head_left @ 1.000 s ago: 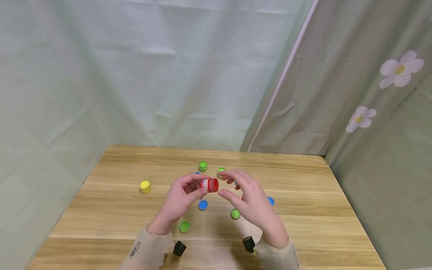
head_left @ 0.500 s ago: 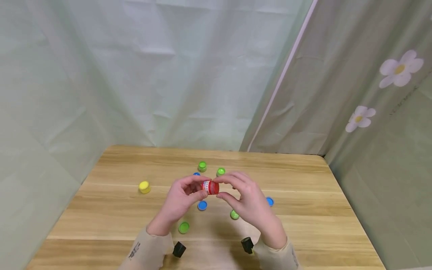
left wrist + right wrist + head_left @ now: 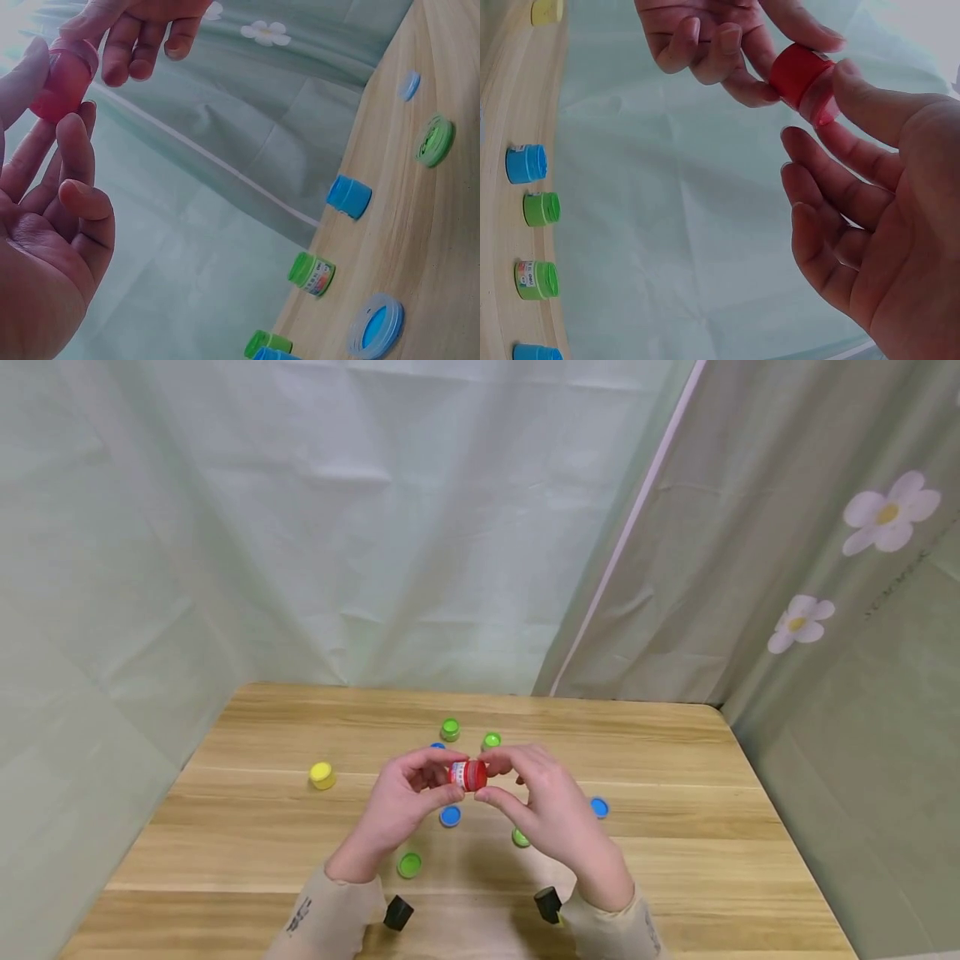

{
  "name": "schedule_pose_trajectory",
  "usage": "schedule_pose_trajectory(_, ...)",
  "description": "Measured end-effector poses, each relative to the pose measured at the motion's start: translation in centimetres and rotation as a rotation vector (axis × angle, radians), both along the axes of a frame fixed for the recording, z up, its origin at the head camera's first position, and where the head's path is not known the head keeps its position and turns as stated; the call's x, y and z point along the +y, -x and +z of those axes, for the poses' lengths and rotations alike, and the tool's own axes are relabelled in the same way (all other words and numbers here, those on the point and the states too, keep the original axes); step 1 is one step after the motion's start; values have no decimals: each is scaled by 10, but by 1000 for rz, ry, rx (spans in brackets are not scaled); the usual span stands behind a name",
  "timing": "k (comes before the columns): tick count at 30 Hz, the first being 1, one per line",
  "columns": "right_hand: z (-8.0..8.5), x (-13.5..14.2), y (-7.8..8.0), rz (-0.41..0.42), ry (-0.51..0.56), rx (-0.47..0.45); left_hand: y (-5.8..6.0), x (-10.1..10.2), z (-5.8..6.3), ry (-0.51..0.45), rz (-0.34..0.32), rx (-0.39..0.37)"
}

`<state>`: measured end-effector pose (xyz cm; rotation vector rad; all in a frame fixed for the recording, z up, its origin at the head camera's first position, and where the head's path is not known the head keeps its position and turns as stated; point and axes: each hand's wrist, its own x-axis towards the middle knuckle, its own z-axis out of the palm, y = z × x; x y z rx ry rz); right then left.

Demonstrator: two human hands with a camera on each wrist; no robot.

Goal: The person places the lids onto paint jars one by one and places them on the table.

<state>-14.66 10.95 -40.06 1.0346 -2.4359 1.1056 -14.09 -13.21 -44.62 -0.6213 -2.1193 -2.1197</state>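
Observation:
A small red jar (image 3: 459, 774) with a white label lies on its side in the air between both hands, lid end facing right. My left hand (image 3: 397, 802) pinches its labelled body between thumb and fingers. From the other side my right hand (image 3: 558, 818) pinches the lid end, the thumb below and the index finger above in the head view. The right wrist view shows the jar's solid red body (image 3: 795, 71) and, under my right thumb, a translucent red lid (image 3: 819, 99). My other right fingers curl loosely beside it.
Below the hands on the wooden table (image 3: 675, 877) stand green jars (image 3: 450, 729) and blue jars (image 3: 349, 196). Loose lids lie about, including a green one (image 3: 409, 865) and a blue one (image 3: 450, 816). A yellow jar (image 3: 322, 775) stands to the left. Curtains (image 3: 450, 568) hang behind.
My right hand has moved left from beside the jar, and its thumb and index finger have closed on the lid end. My left hand keeps its hold almost unmoved.

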Motion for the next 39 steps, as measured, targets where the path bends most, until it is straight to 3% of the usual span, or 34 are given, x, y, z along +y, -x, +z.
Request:
schedule_pose_trajectory(17, 1, -4, -3, -39, -85, -94, 0, 5, -2, 3, -30, 43)
schedule_pose_trajectory(31, 3, 1, -4, -97, -51, -132, -1, 4, 0, -19, -13, 18)
schedule_pose_trajectory(34, 4, 2, -3, -54, -12, -100, -1, 3, 0, -23, -4, 10)
schedule_pose_trajectory(39, 3, 2, 0, 53, 16, 40, -1, 2, -3, -44, -15, 9)
